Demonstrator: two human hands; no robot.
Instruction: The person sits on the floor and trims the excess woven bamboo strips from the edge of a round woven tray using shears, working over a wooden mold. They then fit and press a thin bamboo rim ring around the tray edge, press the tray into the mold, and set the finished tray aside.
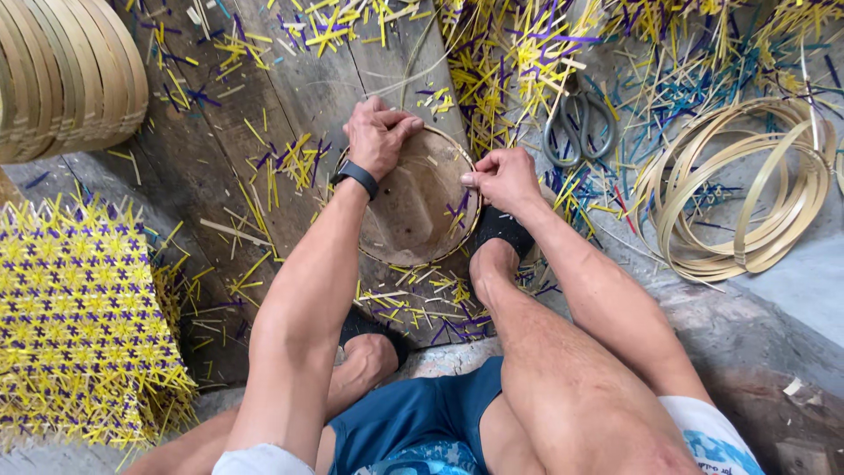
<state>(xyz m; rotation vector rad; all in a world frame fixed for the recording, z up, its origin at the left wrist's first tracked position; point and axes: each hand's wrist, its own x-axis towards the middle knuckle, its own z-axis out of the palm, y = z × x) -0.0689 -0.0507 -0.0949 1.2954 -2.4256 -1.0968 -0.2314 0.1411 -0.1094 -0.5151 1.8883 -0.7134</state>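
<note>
The person sits low over a wooden board, both hands on a round bamboo hoop that lies flat on it in the middle of the scene. The left hand is curled over the hoop's far-left rim, fingers bent down and gripping it; a black wristband sits on that wrist. The right hand is at the hoop's right rim, thumb and fingers pinched tight on it — whether a thin strip is also held there cannot be told. A foot in a black sandal rests just near of the right hand, touching the hoop's edge.

Yellow and purple strip offcuts litter the board and floor. A pair of scissors lies to the right of the hoop, near the right hand. Further right — a loose coil of bamboo strips. At near left stands a stack of yellow-and-purple woven mats, and at far left a stack of finished hoops.
</note>
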